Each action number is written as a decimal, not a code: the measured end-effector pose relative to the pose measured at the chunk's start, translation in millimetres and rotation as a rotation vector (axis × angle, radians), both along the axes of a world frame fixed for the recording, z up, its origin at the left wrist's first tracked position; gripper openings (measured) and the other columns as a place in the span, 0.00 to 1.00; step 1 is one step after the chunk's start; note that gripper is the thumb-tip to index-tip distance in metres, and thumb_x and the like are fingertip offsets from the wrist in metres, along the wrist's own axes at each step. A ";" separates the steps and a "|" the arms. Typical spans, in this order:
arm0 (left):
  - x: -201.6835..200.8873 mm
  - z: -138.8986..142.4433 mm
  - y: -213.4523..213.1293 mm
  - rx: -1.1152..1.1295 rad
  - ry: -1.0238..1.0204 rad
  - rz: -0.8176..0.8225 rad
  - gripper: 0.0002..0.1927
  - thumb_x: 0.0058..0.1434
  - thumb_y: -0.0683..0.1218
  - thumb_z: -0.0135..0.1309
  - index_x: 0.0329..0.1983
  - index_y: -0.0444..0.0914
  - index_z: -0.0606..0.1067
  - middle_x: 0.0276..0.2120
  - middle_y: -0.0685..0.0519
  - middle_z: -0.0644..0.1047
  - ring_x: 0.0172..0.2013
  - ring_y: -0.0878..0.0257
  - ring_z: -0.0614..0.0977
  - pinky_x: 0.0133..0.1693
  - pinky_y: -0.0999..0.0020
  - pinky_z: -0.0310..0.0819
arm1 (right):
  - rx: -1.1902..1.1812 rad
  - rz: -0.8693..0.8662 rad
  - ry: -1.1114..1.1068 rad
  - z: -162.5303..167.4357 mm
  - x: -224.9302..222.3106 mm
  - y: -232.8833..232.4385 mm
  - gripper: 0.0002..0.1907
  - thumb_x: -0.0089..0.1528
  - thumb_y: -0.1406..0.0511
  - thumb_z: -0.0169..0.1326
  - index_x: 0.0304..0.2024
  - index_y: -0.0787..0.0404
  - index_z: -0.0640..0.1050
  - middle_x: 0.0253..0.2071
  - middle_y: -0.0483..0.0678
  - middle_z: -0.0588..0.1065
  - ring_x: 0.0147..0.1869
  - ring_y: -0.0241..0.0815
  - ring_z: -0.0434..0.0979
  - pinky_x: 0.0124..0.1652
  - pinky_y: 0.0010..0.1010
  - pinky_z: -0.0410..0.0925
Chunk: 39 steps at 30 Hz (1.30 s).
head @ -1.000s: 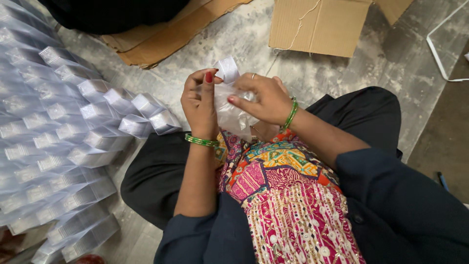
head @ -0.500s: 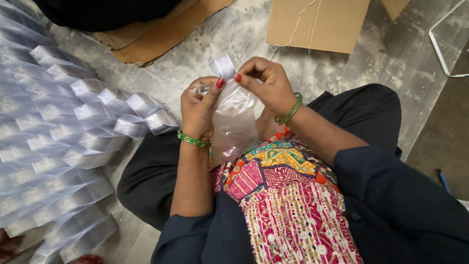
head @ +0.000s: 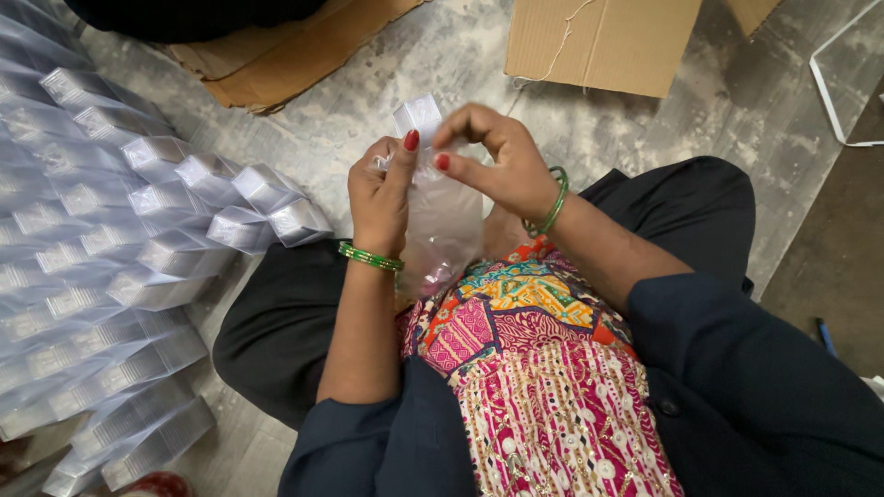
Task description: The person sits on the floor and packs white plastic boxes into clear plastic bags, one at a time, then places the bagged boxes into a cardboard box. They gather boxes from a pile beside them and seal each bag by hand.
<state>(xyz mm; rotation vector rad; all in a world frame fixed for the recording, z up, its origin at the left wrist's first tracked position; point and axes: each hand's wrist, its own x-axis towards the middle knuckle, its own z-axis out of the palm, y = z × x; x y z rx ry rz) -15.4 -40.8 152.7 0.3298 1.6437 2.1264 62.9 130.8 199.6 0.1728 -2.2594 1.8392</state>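
Both my hands hold one clear plastic box [head: 440, 216] upright in front of my lap. My left hand [head: 382, 189] grips its left side, thumb pressed against the top. My right hand [head: 497, 166] pinches the small end flap [head: 419, 115] at the top of the box with thumb and fingers. The lower part of the box rests against my patterned top [head: 534, 368]. Green bangles sit on both wrists.
A large pile of clear plastic boxes [head: 120, 248] lies on the floor to my left, stacked in rows. Flattened cardboard [head: 276, 64] and a cardboard box [head: 599, 41] lie ahead on the grey floor. A white wire frame [head: 843, 92] is at the far right.
The clear box has come up higher between my hands. My right hand moved from its side to the top flap, and my left thumb slid up beside it.
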 end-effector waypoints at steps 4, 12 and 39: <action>0.3 6.9 2.8 -0.007 -0.049 0.081 0.16 0.69 0.54 0.57 0.30 0.39 0.74 0.25 0.66 0.66 0.28 0.76 0.61 0.30 0.77 0.52 | -0.100 -0.117 -0.114 -6.4 -0.9 0.2 0.11 0.71 0.62 0.58 0.40 0.64 0.77 0.36 0.39 0.75 0.42 0.28 0.70 0.44 0.23 0.65; 0.1 -6.7 4.0 0.217 -0.135 -0.021 0.16 0.72 0.53 0.59 0.37 0.36 0.75 0.32 0.62 0.73 0.33 0.74 0.67 0.37 0.77 0.61 | -0.164 -0.226 -0.145 -22.5 -1.3 -0.8 0.16 0.74 0.59 0.54 0.36 0.62 0.75 0.33 0.38 0.74 0.39 0.25 0.66 0.41 0.20 0.62; -0.4 -20.5 2.8 0.427 -0.573 -0.167 0.15 0.69 0.52 0.54 0.41 0.35 0.77 0.36 0.50 0.82 0.37 0.63 0.83 0.44 0.65 0.78 | -0.915 0.075 -0.258 -52.0 4.3 12.2 0.15 0.74 0.55 0.53 0.43 0.59 0.73 0.41 0.44 0.76 0.44 0.32 0.74 0.48 0.27 0.68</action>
